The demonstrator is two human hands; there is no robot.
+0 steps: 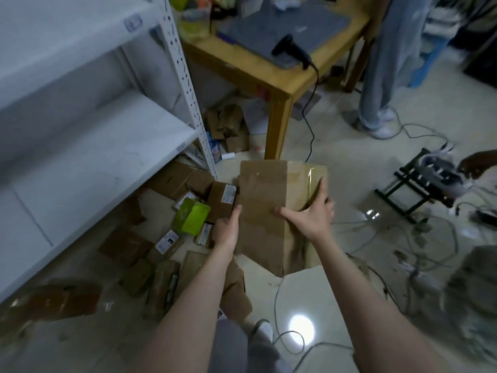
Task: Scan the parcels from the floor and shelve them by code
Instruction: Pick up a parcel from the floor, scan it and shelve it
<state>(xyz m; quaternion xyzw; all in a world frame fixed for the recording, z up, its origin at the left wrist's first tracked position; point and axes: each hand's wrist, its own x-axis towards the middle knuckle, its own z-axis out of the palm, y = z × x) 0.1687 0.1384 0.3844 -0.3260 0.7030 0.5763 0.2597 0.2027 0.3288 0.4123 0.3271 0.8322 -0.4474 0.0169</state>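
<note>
While both hands are clamped on it, the cardboard box [262, 200] sits up off the floor, dead centre. The left hand [228, 230] grips the left edge with its thumb up the front. The right hand [309, 215] has its thumb spread across the front face and its fingers curled round the right side. Just left, a heap of parcels [166, 238] litters the tiles, mostly brown with white labels, plus one lime-green carton [191, 216]. The white metal shelf [102, 141] stands over them. Behind the box is a wooden table [279, 84] with a black scanner [291, 51] lying on a grey laptop [285, 25]. Someone's legs [376, 84] stand further right, and loose cables [430, 232] tangle over the glossy pale floor [336, 146]. The box is plain brown, tall and scuffed, with clear tape shining down one edge.
</note>
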